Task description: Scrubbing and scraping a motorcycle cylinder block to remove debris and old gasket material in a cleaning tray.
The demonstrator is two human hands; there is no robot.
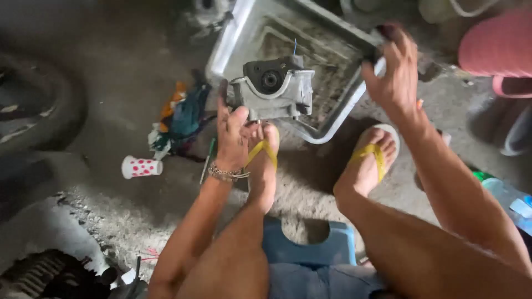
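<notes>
Hands-wise: your left hand (233, 133) grips the engine part (272, 88) above it, right hand (394, 69) grabs the tray (233, 39) rim.

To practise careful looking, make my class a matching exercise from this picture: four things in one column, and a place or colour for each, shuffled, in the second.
Things:
1. metal engine part
2. paper cup
3. metal tray
4. plastic stool

Descriptions:
A. blue, under the seated person
B. white with red dots, lying on its side on the floor
C. grey, held by the left hand
D. tilted up, its rim gripped by the right hand

Pairs: 1-C, 2-B, 3-D, 4-A
</notes>
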